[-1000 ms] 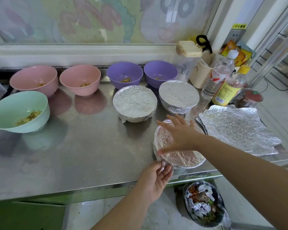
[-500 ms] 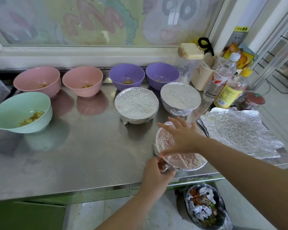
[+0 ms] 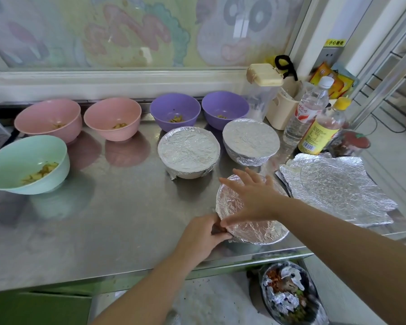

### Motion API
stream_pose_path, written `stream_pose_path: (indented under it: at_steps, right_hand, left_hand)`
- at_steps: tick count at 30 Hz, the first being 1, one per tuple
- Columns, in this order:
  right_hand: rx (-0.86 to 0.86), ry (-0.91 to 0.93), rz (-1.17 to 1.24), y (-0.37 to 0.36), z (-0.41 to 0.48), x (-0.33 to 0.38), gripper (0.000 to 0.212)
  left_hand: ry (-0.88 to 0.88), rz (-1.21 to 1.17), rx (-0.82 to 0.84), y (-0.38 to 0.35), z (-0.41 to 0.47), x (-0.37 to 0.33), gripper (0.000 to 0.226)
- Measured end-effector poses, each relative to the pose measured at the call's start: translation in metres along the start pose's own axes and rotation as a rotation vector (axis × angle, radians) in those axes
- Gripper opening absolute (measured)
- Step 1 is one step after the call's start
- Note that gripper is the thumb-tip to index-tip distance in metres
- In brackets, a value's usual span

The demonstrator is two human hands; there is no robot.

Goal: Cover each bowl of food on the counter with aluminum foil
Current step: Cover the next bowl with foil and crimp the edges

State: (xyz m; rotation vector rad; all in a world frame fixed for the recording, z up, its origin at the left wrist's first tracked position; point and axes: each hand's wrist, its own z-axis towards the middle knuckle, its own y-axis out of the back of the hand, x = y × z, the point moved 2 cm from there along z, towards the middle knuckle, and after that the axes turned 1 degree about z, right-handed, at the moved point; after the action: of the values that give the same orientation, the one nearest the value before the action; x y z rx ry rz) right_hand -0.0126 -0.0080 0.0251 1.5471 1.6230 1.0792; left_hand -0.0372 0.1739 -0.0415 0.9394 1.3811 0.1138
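A foil-topped bowl (image 3: 256, 231) sits near the counter's front edge. My right hand (image 3: 253, 195) lies flat on its foil with fingers spread. My left hand (image 3: 203, 233) pinches the foil against the bowl's left rim. Two more foil-covered bowls (image 3: 188, 152) (image 3: 251, 139) stand behind it. Uncovered, with food scraps inside, are a green bowl (image 3: 26, 163), two pink bowls (image 3: 48, 119) (image 3: 113, 117) and two purple bowls (image 3: 175, 111) (image 3: 225, 109). Loose foil sheets (image 3: 333, 188) lie at the right.
The steel counter (image 3: 103, 219) runs to a window sill at the back. Two bottles (image 3: 308, 111) (image 3: 321, 130), a cream holder (image 3: 280, 109) and a clear container (image 3: 259, 99) crowd the back right. A waste bin (image 3: 288, 299) with foil scraps stands on the floor below.
My left hand rose from below the counter edge to the near bowl's left rim and closed on the foil there. My right hand stayed flat on the foil.
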Motion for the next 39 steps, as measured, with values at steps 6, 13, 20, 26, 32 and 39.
stream_pose_path:
  at_steps: [6,13,20,26,32,39]
  right_hand:
    - [-0.007,-0.002,-0.016,0.001,-0.001,0.001,0.123]
    - [-0.011,-0.003,-0.019,0.001,0.000,0.001,0.125]
    - [-0.011,-0.004,-0.024,0.000,-0.001,0.001,0.125]
    - [-0.021,-0.005,-0.034,-0.001,-0.001,0.001,0.124]
    - [-0.025,-0.087,0.014,-0.001,-0.001,0.003,0.124]
    - [-0.003,-0.369,0.201,0.001,-0.002,0.010,0.135]
  left_hand:
    - [0.025,-0.004,0.047,0.010,0.021,0.007,0.067]
    - [-0.003,0.421,0.185,0.026,0.032,-0.010,0.085]
    - [0.001,0.217,0.268,0.026,0.029,-0.014,0.060]
    - [0.053,-0.004,0.395,0.020,0.032,-0.010,0.052]
    - [0.127,-0.238,0.388,0.023,0.031,-0.003,0.049]
    - [0.454,-0.506,-0.093,0.006,0.008,-0.003,0.015]
